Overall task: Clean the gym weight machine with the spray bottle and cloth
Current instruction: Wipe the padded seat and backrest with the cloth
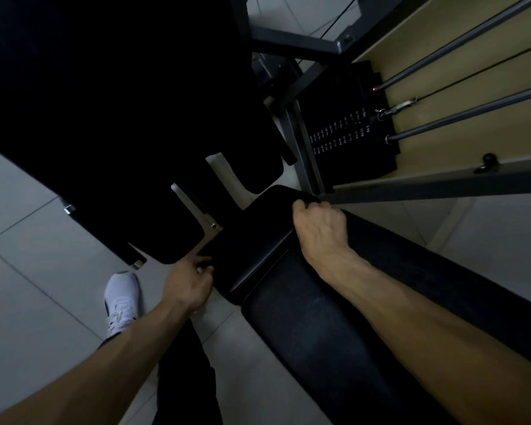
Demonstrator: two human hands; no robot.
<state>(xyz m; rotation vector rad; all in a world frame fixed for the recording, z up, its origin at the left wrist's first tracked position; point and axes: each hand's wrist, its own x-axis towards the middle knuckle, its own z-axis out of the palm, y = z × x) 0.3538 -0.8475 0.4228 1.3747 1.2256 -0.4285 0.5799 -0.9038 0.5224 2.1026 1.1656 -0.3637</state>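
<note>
- Right hand [318,231]: fingers curled over the far edge of the small black seat pad [252,243], gripping it. Knuckles up, thumb side towards the pad's middle.
- Left hand [189,283]: gripping the near-left corner of the same seat pad, with fingers hooked on the edge and the back of the hand up.
- The seat pad sits between the two hands, and both are touching it. It's too dark to tell whether anything lies under either palm.
- Weight machine [304,151]: its grey frame uprights stand just beyond the right hand.
- Weight stack [347,133]: beyond the right hand and a bit to its right. It's black, with rows of small white labels.
- Guide rods [460,118] and a thin cable [472,76] run from the stack off to the far right.
- Grey frame bar [442,184]: starts just beside the right hand's fingertips and runs away to the right.
- Long black bench pad [304,332]: under the right forearm. It butts against the seat pad behind the right wrist.
- Big dark back pad [120,102]: beyond the left hand, too dark for any detail.
- White shoe [121,302]: on the grey floor tiles [28,256], just left of the left wrist.
- Dark trouser leg [184,378]: below the left forearm.
</note>
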